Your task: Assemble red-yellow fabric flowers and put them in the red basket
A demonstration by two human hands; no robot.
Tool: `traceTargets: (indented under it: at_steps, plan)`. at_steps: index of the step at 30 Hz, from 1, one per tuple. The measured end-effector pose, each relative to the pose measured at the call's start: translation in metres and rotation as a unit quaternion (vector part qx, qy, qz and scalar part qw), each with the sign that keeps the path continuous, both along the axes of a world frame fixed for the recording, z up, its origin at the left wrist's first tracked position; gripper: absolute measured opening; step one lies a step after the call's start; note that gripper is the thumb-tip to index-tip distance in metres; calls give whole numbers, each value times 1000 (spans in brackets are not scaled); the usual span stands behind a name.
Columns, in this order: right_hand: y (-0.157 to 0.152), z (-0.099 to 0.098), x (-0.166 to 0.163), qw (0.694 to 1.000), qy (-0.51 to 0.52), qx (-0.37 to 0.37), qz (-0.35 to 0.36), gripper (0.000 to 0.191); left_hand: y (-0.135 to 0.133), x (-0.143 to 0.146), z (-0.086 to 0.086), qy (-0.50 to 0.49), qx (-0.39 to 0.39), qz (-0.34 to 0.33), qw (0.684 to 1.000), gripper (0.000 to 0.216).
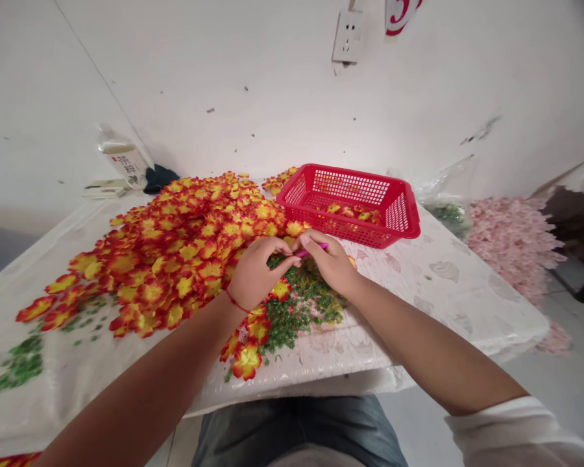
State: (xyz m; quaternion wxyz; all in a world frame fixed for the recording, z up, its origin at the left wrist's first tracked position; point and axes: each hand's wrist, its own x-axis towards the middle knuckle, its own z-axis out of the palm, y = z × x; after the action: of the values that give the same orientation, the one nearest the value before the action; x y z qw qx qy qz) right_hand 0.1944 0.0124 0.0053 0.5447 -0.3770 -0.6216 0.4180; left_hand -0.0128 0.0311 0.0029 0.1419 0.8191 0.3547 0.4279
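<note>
My right hand (331, 261) grips a thin magenta stick-like tool (320, 247), whose tip points toward my left fingers. Close beside it, my left hand (259, 269) is closed in a pinch; what sits between its fingertips is too small to make out. Both hands meet over small green plastic pieces (296, 311) scattered on the table. A large heap of red-and-yellow artificial flowers (175, 246) spreads to the left of my hands. A few loose flowers (247, 360) lie below my left wrist, near the table's front edge.
Behind my hands stands a red plastic basket (399, 230) with some flowers in it. A bottle (121, 155) is at the back left. More green pieces (19, 363) lie at the left. Pink artificial flowers (511, 240) sit beyond the right edge of the covered table (448, 292).
</note>
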Motion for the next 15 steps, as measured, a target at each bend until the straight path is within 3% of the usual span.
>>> traceTargets:
  at_steps: [3,6,10,15]
  plan:
    - [2,0,0,998,55,-19,-13,54,2,-1,2,27,23,27,999,15]
    - [5,0,3,993,93,3,-70,48,7,-2,1,94,37,20,995,15]
    - [7,-2,8,983,86,40,-155,39,10,-1,-6,189,38,12,981,21]
    - [8,-3,10,981,68,45,-174,35,9,0,-11,221,21,13,975,24]
